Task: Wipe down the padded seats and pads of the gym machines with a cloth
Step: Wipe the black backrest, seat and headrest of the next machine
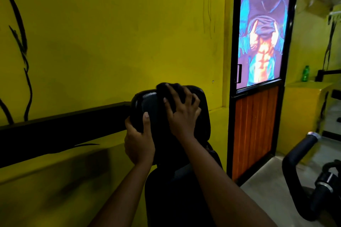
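Observation:
A black padded backrest of a gym machine stands upright in the middle of the view, with a black padded seat below it. My left hand grips the backrest's left edge, thumb on the front face. My right hand presses a dark cloth against the top of the backrest with fingers spread and bent over it. The cloth is nearly the same colour as the pad, and only its bunched top shows.
A yellow wall stands close behind the machine, with a black bar running left from the backrest. At right are a door with a poster panel, a green bottle on a yellow ledge, and a black machine handle.

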Tool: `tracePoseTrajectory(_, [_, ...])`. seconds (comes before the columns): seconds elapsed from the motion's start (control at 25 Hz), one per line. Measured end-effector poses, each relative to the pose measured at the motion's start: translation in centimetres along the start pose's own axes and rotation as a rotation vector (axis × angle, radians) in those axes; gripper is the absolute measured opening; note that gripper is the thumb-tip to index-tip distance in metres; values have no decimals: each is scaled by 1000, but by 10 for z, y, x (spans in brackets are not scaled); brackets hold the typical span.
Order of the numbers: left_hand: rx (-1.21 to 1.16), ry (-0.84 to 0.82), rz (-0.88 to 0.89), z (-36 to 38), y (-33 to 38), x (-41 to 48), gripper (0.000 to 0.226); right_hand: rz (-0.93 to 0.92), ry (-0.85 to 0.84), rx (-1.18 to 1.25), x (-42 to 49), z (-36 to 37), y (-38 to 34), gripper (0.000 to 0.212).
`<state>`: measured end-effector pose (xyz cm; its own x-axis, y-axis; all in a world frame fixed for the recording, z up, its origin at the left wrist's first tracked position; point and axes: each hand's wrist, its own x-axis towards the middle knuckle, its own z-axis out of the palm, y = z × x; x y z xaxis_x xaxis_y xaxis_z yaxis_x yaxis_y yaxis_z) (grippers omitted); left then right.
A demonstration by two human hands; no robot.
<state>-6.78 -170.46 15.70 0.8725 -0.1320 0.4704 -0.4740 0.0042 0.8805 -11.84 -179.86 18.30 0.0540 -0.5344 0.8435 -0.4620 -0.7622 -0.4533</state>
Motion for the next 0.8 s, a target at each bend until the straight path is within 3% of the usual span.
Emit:
tracePoseTrajectory(0.24, [13, -19, -1, 0, 0, 1, 70, 507, 64, 30, -7, -6, 44, 47])
tracePoseTrajectory(0.36, [21, -21, 1, 1, 0, 0, 67, 670, -17, 18, -45, -4, 37, 52])
tracePoseTrajectory(0.48, [16, -78, -29, -4, 4, -2, 63, 555, -127, -20, -87, -6, 0, 54])
tracePoseTrajectory(0.68, [-179, -409, -119, -39, 2, -3, 53, 294, -328, 61, -124, -39, -5, 50])
tracePoseTrajectory(0.8, [-208, -380, -231, -67, -11, -27, 45, 233, -417, -5, -138, -65, 2, 50])
